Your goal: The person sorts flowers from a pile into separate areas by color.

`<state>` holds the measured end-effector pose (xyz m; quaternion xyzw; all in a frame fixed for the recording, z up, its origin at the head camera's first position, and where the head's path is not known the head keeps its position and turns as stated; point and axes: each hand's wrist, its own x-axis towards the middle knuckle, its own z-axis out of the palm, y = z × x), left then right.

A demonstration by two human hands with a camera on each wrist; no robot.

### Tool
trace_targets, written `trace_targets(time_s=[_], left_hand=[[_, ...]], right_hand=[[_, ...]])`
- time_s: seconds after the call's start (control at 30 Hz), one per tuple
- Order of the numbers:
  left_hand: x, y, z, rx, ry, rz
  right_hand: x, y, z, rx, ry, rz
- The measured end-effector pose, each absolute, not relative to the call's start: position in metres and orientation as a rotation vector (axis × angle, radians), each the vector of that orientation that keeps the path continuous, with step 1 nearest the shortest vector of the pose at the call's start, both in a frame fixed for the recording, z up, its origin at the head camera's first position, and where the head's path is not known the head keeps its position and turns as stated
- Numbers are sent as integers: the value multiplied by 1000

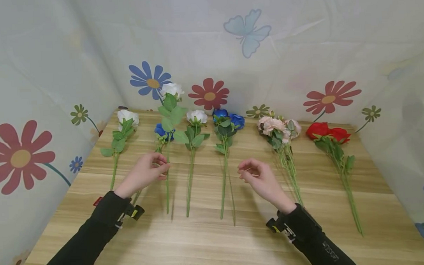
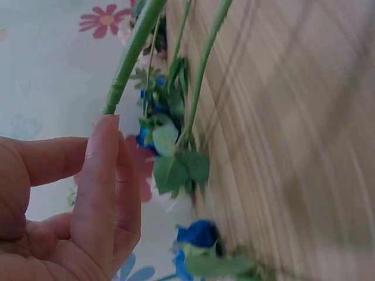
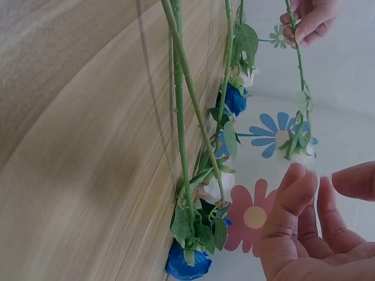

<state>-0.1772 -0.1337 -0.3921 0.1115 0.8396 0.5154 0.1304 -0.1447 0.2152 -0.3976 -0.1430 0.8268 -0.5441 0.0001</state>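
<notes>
My left hand [image 1: 148, 171] pinches the green stem [image 2: 132, 55] of a white artificial rose between thumb and fingertips. That rose [image 1: 172, 89] is raised above the table, bloom up, its leaves along the stem. To the right, my right hand [image 1: 262, 179] hovers over the table with bent fingers, thumb apart from the fingertips, holding nothing. It is between the blue roses [image 1: 229, 122] and the pale pink flowers [image 1: 275, 126]. A second white rose [image 1: 196, 117] lies just right of the held one. Partly behind the left hand lies a blue rose [image 1: 163, 132].
Another white rose [image 1: 128, 119] lies at the far left of the wooden table [image 1: 209, 245]. Red roses [image 1: 327, 134] lie at the right, stems toward the front. A flower-printed cloth [image 1: 283, 75] hangs behind and beside the table.
</notes>
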Motion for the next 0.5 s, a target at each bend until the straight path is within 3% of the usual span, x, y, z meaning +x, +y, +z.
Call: trace_targets(time_s=[0.5], left_hand=[[-185, -79, -421, 283, 2288, 1722]], right_hand=[[-146, 213, -400, -433, 2563, -1690]])
